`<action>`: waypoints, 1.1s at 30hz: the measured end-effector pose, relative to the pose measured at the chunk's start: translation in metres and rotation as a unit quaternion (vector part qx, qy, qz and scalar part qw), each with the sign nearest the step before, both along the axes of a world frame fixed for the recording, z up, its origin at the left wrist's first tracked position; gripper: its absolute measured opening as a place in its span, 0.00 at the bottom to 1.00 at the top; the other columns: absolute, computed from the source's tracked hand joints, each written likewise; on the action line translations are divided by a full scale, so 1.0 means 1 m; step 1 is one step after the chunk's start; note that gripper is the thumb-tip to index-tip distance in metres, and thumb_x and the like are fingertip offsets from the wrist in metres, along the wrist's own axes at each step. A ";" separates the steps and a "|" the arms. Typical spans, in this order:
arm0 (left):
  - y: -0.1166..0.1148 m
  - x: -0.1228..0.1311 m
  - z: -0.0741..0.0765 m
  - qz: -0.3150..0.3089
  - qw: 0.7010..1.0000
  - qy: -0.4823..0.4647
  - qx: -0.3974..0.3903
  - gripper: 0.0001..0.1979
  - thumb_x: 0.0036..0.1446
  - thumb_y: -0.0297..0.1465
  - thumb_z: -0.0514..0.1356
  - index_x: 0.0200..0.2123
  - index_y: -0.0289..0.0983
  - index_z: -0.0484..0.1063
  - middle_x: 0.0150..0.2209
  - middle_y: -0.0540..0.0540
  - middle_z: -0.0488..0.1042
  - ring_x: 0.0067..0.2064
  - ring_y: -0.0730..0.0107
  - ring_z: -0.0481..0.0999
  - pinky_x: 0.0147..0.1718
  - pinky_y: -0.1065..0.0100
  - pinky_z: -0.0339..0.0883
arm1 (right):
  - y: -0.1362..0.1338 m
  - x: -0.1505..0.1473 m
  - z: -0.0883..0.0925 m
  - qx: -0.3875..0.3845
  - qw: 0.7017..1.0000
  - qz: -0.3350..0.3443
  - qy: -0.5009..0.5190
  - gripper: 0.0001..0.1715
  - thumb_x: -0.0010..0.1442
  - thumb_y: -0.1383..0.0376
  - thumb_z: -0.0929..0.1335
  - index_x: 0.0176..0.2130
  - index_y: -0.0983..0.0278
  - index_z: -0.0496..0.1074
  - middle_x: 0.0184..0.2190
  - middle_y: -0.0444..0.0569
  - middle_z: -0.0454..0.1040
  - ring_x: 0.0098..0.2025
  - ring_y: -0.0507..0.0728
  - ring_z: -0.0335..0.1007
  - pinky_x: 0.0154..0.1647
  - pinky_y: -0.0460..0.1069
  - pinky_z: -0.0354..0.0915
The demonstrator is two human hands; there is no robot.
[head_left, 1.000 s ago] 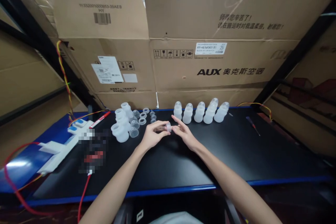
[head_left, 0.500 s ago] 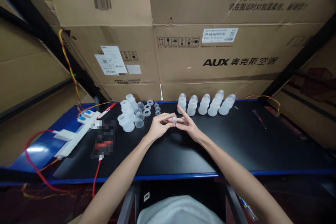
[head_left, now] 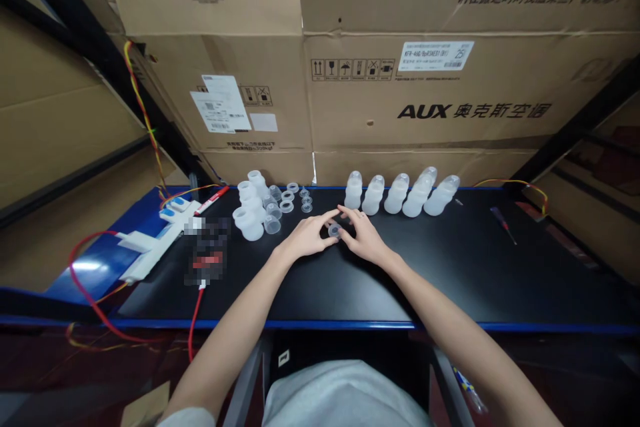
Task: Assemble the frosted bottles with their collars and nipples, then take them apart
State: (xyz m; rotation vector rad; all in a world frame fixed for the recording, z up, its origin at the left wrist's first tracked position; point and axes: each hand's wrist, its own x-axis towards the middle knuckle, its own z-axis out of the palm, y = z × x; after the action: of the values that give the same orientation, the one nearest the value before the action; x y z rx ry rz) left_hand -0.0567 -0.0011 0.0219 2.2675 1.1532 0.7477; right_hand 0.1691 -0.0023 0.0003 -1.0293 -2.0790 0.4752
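My left hand (head_left: 306,237) and my right hand (head_left: 362,235) meet over the middle of the black table (head_left: 450,273). Between their fingertips sits a small clear plastic ring piece (head_left: 335,230), pinched from both sides. Behind the hands stands a row of several translucent bottles with caps (head_left: 399,193). To the left stand uncapped translucent bottles (head_left: 249,208), and beside them lie small clear caps and rings (head_left: 291,199).
Stacked cardboard boxes (head_left: 400,93) wall off the back of the table. A white and blue device (head_left: 155,243) with red and yellow wires (head_left: 95,293) lies at the left. A red pen (head_left: 213,200) and a small screwdriver (head_left: 503,224) rest on the table.
Both hands have lowered toward the table with the clear piece, fingers curling closer around it. The camera has tilted down and shifted, so the boxes sit higher in view.
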 end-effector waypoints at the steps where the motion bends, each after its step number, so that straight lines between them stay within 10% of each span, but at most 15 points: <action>1: -0.001 -0.001 0.002 -0.005 1.000 0.007 0.004 0.40 0.60 0.34 0.71 0.73 0.46 0.65 0.58 0.42 0.82 0.56 0.53 0.83 0.57 0.54 0.76 | 0.000 0.000 0.000 0.003 1.000 0.005 0.005 0.38 0.69 0.66 0.69 0.74 0.58 0.62 0.55 0.57 0.77 0.55 0.66 0.72 0.60 0.64 0.70; 7: -0.003 -0.023 0.028 0.050 0.981 0.027 0.184 0.21 0.65 0.38 0.68 0.60 0.44 0.78 0.59 0.43 0.80 0.60 0.54 0.78 0.64 0.50 0.67 | -0.001 -0.002 0.000 -0.015 1.000 0.025 0.003 0.37 0.68 0.64 0.71 0.72 0.57 0.64 0.51 0.51 0.82 0.48 0.63 0.73 0.55 0.61 0.71; 11: -0.008 -0.058 0.049 0.323 0.893 0.004 0.313 0.13 0.67 0.37 0.64 0.52 0.41 0.80 0.53 0.41 0.81 0.63 0.49 0.73 0.69 0.43 0.54 | -0.001 -0.003 0.001 -0.026 0.999 0.020 -0.020 0.30 0.68 0.64 0.73 0.67 0.58 0.70 0.48 0.49 0.83 0.45 0.62 0.73 0.55 0.60 0.70; 14: -0.022 -0.085 0.047 0.507 0.815 0.027 0.280 0.29 0.61 0.43 0.68 0.62 0.39 0.74 0.66 0.33 0.70 0.72 0.38 0.59 0.72 0.38 0.46 | -0.001 -0.003 0.002 -0.019 0.999 0.013 -0.040 0.31 0.67 0.61 0.75 0.66 0.59 0.71 0.48 0.51 0.82 0.48 0.63 0.73 0.57 0.60 0.70; 18: -0.053 -0.109 0.030 0.547 0.808 0.087 0.200 0.29 0.55 0.44 0.71 0.57 0.38 0.75 0.72 0.30 0.61 0.77 0.30 0.49 0.73 0.32 0.39 | 0.001 -0.001 0.001 -0.001 0.996 0.011 -0.093 0.33 0.63 0.55 0.79 0.63 0.61 0.76 0.55 0.56 0.78 0.54 0.66 0.73 0.60 0.62 0.69; 25: -0.077 -0.091 0.041 0.382 0.902 -0.010 0.201 0.22 0.57 0.38 0.71 0.54 0.42 0.77 0.52 0.41 0.81 0.56 0.44 0.79 0.61 0.45 0.69 | 0.002 -0.001 0.006 -0.011 0.998 0.017 -0.055 0.17 0.66 0.56 0.76 0.52 0.59 0.81 0.50 0.53 0.84 0.48 0.64 0.78 0.56 0.60 0.71; 33: -0.003 -0.006 0.037 0.068 0.973 0.069 0.208 0.35 0.56 0.24 0.65 0.68 0.44 0.71 0.56 0.41 0.77 0.55 0.52 0.80 0.56 0.54 0.73 | 0.005 0.011 0.024 -0.027 0.977 -0.055 0.205 0.24 0.65 0.51 0.76 0.54 0.62 0.80 0.41 0.50 0.83 0.39 0.59 0.78 0.47 0.55 0.74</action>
State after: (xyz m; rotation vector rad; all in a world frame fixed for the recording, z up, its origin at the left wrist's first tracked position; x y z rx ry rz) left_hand -0.0625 -0.0046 0.0593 2.6373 1.3284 0.9747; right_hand 0.1797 0.0029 0.0241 -0.9760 -1.6432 0.6318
